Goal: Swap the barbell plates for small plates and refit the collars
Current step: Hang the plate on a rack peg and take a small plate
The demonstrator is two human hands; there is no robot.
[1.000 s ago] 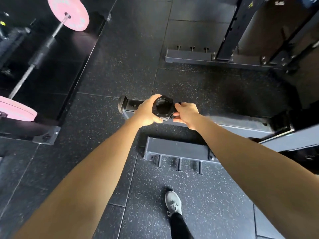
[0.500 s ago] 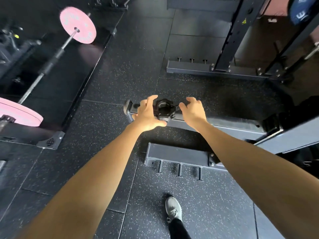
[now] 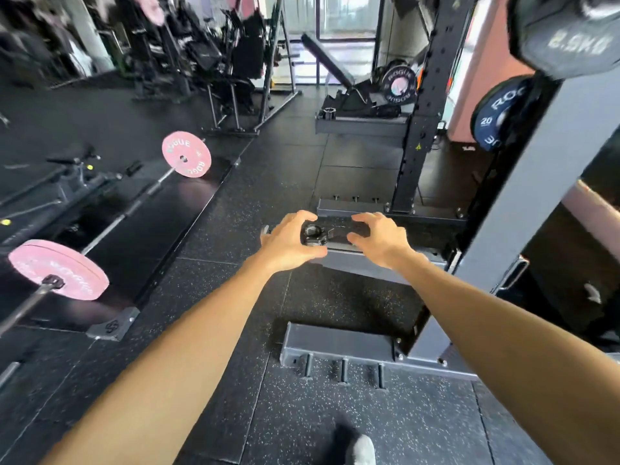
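Lying on the dark platform at the far left, a barbell (image 3: pixel 141 201) carries two pink plates: near plate (image 3: pixel 58 269) with a black collar (image 3: pixel 53 282) on its sleeve, far plate (image 3: pixel 186 154) upright. Left hand (image 3: pixel 290 241): fingers spread and loosely curved, thumb just under a second collar (image 3: pixel 314 234); contact cannot be told. That collar sits on the top face of the grey rack base beam (image 3: pixel 362 263), near its left end. Right hand (image 3: pixel 379 239): fingers apart, curved, hovering beside the collar, gripping nothing. Blue plate (image 3: pixel 500 117) hangs on the rack at far right.
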